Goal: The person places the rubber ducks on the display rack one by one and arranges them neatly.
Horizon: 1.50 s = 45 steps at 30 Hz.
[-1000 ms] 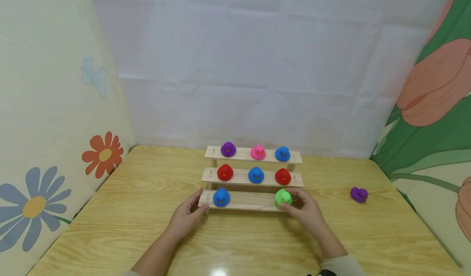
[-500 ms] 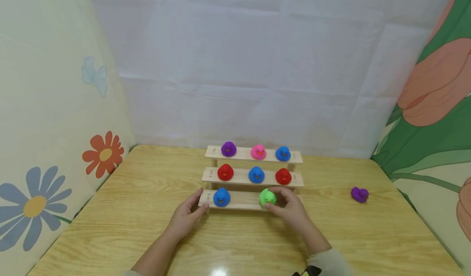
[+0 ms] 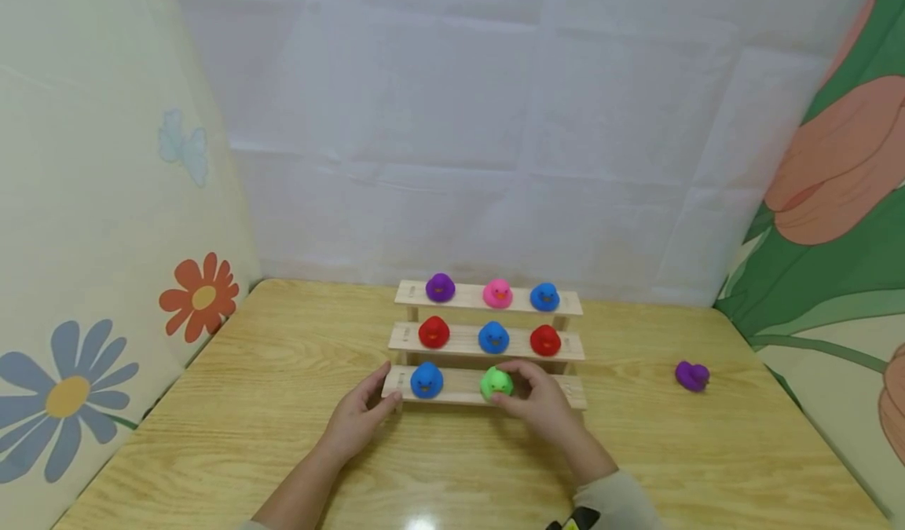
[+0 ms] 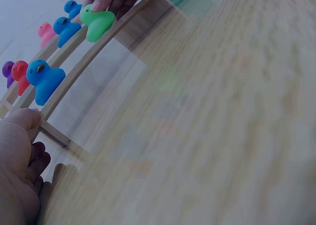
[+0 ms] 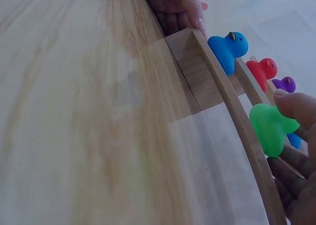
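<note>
A green rubber duck stands on the lowest step of a three-step wooden rack, near the step's middle. My right hand pinches it from the right, the thumb at its front. In the right wrist view that duck sits between thumb and fingers. At the rack's left end, my left hand grips the lowest step; the left wrist view shows the thumb against the plank's end and the fingers curled below. A blue rubber duck stands on the same step, close to the left hand.
On the middle step are a red duck, a blue one and another red duck. The top step bears purple, pink and blue ducks. A purple duck lies on the table at right.
The green duck and my right hand have moved left along the lowest step, from its right end to near the middle. My left hand has stayed in place.
</note>
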{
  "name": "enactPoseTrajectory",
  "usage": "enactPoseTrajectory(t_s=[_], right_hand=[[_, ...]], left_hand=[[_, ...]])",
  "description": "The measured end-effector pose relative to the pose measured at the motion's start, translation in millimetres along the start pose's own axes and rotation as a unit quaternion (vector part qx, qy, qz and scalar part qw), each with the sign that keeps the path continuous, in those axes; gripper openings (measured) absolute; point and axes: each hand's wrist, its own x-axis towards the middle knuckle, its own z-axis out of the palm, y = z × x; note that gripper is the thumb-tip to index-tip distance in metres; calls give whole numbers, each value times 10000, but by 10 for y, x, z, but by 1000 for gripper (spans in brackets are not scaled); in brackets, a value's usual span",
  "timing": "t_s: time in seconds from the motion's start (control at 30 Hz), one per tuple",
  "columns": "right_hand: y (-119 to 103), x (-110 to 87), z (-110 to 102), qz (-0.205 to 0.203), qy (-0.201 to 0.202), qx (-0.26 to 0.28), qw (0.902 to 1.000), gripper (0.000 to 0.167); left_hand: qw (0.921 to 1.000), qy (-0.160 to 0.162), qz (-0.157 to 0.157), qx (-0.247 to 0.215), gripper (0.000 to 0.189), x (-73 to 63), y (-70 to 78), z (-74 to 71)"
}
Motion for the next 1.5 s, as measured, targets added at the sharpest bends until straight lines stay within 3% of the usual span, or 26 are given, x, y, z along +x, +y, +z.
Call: enactPoseTrajectory(t_s=[0.2, 0.97, 1.17, 1.5], right_hand=[[6, 20, 27, 111, -110, -3, 9999, 37], [27, 8, 51, -88, -113, -63, 9999, 44], [46, -27, 10, 165, 87, 209, 9996, 45], [113, -105, -167, -7, 745, 530, 9958, 37]], left_hand=[[10000, -1, -16, 7, 64, 5, -1, 2], [10000, -36, -54, -64, 64, -2, 2, -2], [10000, 5, -38, -36, 64, 6, -7, 8], [10000, 45, -85, -5, 64, 25, -6, 9]])
